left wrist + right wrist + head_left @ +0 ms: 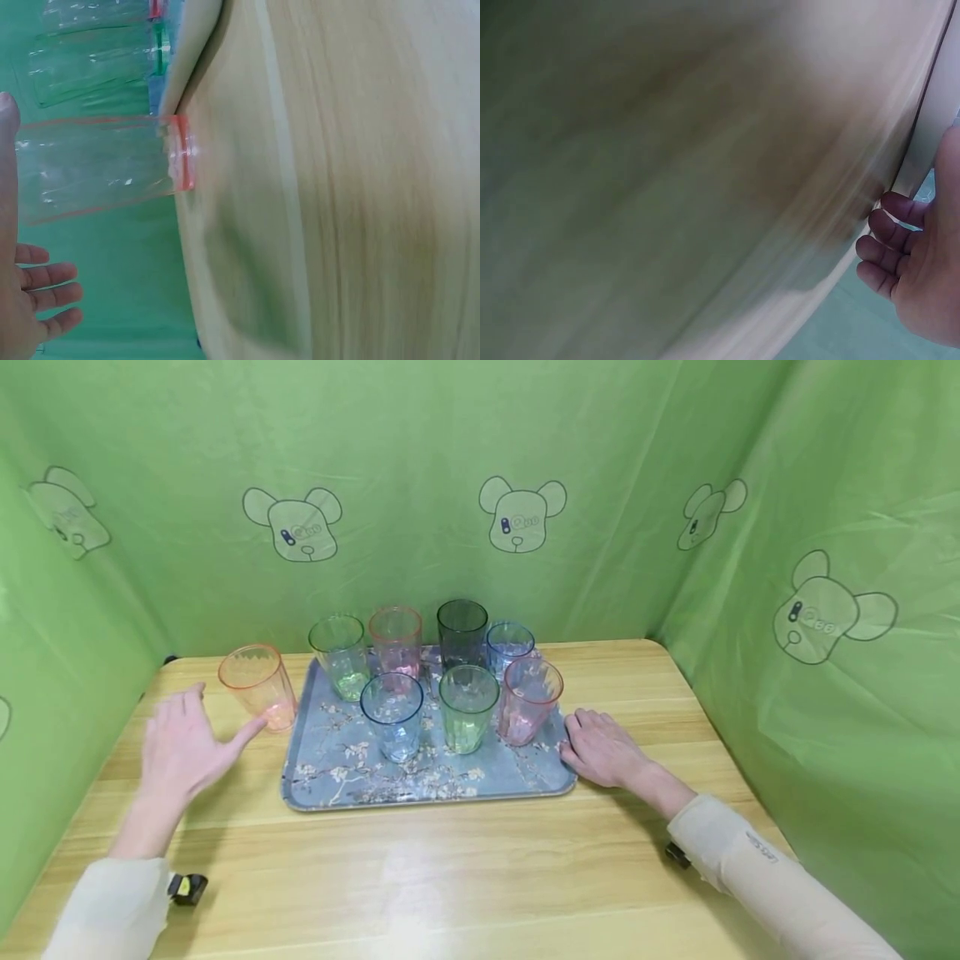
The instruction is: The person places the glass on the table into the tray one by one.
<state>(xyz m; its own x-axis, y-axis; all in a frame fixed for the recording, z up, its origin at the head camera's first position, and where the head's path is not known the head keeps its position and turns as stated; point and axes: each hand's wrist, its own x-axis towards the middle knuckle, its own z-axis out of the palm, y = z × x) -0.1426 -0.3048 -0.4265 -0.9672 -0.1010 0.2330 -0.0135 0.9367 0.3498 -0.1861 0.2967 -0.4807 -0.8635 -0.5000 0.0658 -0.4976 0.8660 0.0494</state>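
Observation:
A clear orange-tinted cup (257,689) stands on the table just left of the tray. My left hand (183,743) is beside it, fingers extended and thumb spread toward the cup; the left wrist view shows the cup (97,169) between thumb and fingers, with the fingers apart from it. My right hand (606,750) rests at the right edge of a blue flower-patterned tray (330,781). In the right wrist view its fingers (889,232) are loosely bent by the tray's side, and it grips no cup.
The tray bears several clear tinted cups: a green cup (339,656), a pink cup (396,639), a dark cup (462,635) and a blue cup (511,647) behind, with blue (392,718), green (468,710) and pink cups (530,702) in front. Green curtains (405,435) enclose the wooden table (450,868).

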